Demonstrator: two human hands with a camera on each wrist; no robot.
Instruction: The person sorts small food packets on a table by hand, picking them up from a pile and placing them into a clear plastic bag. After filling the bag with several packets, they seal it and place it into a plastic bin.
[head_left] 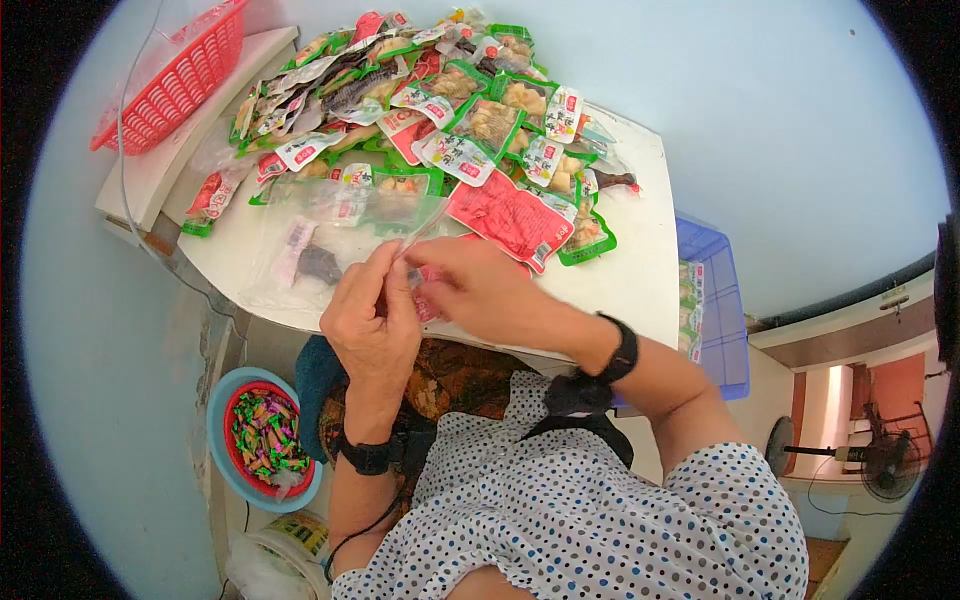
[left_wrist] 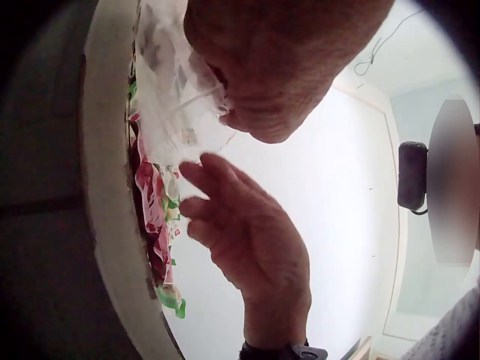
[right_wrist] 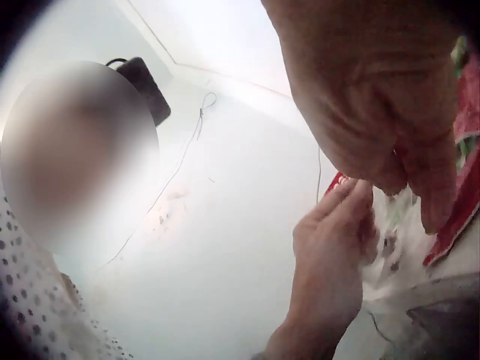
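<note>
Print on the snack packets (head_left: 470, 120) too small to read. Small red packet (head_left: 425, 295) at the table's near edge mostly hidden between left hand (head_left: 372, 325) and right hand (head_left: 480, 290). Blue crate (head_left: 715, 300) partly hidden behind the table's right edge.

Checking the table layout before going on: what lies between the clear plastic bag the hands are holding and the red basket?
In the head view, snack packets lie between the clear plastic bag and the red basket, on the white table.
</note>
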